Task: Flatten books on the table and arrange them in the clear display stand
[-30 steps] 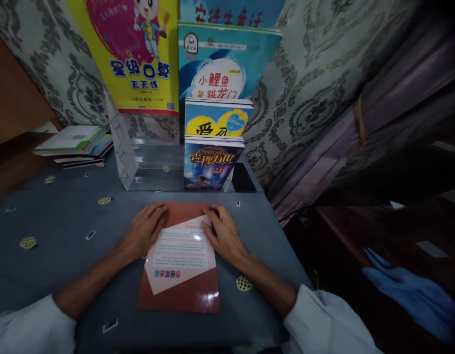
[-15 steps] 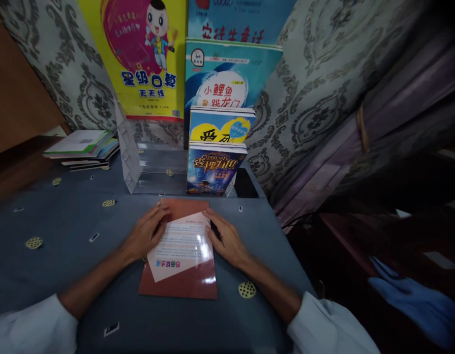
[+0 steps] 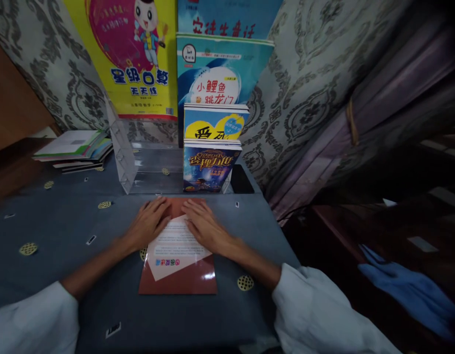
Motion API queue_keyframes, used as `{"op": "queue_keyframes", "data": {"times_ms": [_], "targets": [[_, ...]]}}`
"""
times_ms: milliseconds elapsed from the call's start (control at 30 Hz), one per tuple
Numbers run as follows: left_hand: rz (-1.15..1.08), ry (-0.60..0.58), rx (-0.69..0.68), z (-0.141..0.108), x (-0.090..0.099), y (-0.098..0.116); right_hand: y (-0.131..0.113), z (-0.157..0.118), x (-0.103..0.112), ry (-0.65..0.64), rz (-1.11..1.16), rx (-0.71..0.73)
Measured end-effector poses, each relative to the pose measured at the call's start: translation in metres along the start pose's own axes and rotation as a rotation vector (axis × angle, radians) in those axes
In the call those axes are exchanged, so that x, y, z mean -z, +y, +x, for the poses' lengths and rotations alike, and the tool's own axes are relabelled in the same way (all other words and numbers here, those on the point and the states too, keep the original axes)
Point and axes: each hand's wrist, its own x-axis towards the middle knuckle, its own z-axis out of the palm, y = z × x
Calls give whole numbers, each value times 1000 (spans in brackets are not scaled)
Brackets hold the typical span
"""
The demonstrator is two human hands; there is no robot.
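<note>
A glossy reddish-brown book point(image 3: 190, 282) lies flat on the table in front of me, with a tilted white text panel and colourful characters on its cover. From where I look, the print is upside down. My left hand point(image 3: 149, 223) rests palm down over the book's upper left edge, fingers stretched out. Across the upper right of the cover lies my right hand point(image 3: 203, 226), flat, with its fingers extended towards the top edge. Both hands touch the book without gripping it. Part of the white panel is hidden under the right hand.
Behind the book stands a clear stepped rack point(image 3: 149, 184), holding a yellow workbook point(image 3: 146, 105), a teal book point(image 3: 227, 64) and a dark blue book point(image 3: 210, 167). A black phone-like slab point(image 3: 242, 179) lies beside it. Several books form a stack point(image 3: 74, 147) at left. Patterned curtain point(image 3: 308, 98) hangs behind.
My right hand has moved left from the book's right edge onto its cover. The left hand stays near the upper left edge. The view has shifted slightly.
</note>
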Motion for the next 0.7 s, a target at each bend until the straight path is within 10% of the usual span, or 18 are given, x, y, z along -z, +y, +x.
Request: {"op": "queue_keyframes", "data": {"times_ms": [167, 700], "targets": [[50, -6, -28, 1, -6, 0, -6, 19, -14, -101, -39, -37], [40, -137, -31, 6, 9, 2, 57, -13, -1, 126, 110, -157]]}}
